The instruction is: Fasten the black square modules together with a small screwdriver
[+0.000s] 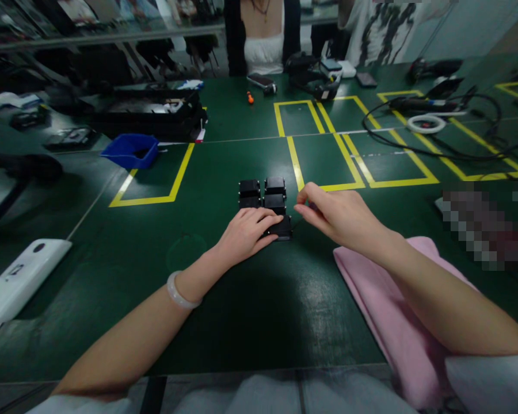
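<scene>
Black blocks [275,185] stand in two columns at mid-bench, roughly midway between the left and right edges of the bench [259,322]. Three are visible in the right-hand column; my left hand [251,233] partly covers the other. Its fingers are extended and touch the nearest block of the right-hand column; whether they grip it, I cannot tell. My right hand [343,213] is raised just right of that block, thumb and forefinger drawn together in a pinch; whether anything thin is between them, I cannot tell. A pink cloth [371,296] lies under my right forearm and hangs over the bench's near edge. A white case [30,276] lies towards the near left corner. A blue tray [127,150] sits farther back, left of the blocks.
</scene>
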Demonstrator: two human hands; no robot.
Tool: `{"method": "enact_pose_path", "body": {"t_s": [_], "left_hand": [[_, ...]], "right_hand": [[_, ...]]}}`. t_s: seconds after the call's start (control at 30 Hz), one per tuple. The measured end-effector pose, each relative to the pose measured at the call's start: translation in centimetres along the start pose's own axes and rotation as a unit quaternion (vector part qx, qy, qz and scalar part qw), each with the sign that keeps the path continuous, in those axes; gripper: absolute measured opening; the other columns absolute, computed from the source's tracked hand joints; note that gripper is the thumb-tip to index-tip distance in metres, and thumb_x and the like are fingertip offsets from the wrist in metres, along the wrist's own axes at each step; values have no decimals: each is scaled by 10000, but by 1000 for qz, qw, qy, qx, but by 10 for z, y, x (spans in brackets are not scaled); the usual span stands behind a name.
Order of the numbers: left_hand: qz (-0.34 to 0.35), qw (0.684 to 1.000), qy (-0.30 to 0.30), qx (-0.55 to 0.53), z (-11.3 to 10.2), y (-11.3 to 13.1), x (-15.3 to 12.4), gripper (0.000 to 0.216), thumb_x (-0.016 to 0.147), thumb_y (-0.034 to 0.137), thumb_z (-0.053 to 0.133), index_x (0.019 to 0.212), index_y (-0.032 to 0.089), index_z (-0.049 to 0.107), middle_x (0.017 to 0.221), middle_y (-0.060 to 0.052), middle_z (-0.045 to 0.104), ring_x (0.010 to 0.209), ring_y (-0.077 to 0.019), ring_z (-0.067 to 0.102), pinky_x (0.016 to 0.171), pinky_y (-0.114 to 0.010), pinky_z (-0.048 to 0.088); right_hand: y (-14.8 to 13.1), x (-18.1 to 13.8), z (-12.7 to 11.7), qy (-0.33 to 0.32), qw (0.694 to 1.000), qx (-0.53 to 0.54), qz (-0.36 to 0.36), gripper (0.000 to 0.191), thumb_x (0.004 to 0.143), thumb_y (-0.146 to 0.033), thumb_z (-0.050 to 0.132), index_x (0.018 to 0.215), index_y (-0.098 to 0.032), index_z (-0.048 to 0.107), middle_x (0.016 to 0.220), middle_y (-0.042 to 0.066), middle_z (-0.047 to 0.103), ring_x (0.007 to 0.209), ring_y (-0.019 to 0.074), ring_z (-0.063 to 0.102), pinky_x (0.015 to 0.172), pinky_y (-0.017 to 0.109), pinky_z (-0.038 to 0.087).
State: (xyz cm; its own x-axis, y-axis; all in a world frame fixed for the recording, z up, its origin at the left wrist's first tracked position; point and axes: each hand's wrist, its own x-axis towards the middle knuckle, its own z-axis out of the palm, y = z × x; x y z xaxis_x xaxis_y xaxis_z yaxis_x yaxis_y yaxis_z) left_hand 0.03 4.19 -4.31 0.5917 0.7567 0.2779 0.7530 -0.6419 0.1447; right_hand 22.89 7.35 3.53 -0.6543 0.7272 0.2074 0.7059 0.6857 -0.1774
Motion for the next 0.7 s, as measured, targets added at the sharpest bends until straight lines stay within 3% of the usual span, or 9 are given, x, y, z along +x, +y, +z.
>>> {"method": "enact_pose_path", "body": {"t_s": [0.2, 0.43, 0.6, 0.7], "left_hand": [[2, 1000, 2, -2, -1, -1, 0, 370, 952, 349, 519, 1285, 188, 502, 1236, -88, 585, 1108, -239, 550, 923, -379, 402], [0, 1000, 2, -4, 0, 0, 0, 363, 952, 340, 518, 1281, 188, 505, 1244, -94, 583, 1109, -240, 552, 926, -383, 403], [2, 1000, 4, -5, -1, 0, 0, 366, 954, 342, 513, 1287, 190, 505, 1239, -96, 585, 1117, -243, 550, 921, -383, 406], [2, 1000, 4, -4, -1, 0, 0, 363, 954, 344, 513, 1281, 187, 509, 1237, -95, 586, 1109, -242, 553, 919, -382, 406]], "right_hand": [[-1, -2, 0, 7, 1000, 25, 3, 237, 936, -285, 378, 1105, -161, 490, 781, 16, 676, 643, 157, 615, 548, 243, 308], [0, 0, -1, 0, 1000, -4, -5, 296, 966, -413, 361, 1010, -177, 535, 679, 1, 636, 593, 156, 582, 533, 245, 272], [-2, 0, 0, 11, 1000, 4, -4, 236, 948, -294, 362, 1069, -159, 513, 729, 5, 648, 588, 147, 577, 528, 244, 277], [-1, -1, -1, 12, 1000, 10, -5, 237, 953, -316, 367, 1054, -163, 517, 709, -4, 636, 583, 146, 572, 527, 245, 274]]}}
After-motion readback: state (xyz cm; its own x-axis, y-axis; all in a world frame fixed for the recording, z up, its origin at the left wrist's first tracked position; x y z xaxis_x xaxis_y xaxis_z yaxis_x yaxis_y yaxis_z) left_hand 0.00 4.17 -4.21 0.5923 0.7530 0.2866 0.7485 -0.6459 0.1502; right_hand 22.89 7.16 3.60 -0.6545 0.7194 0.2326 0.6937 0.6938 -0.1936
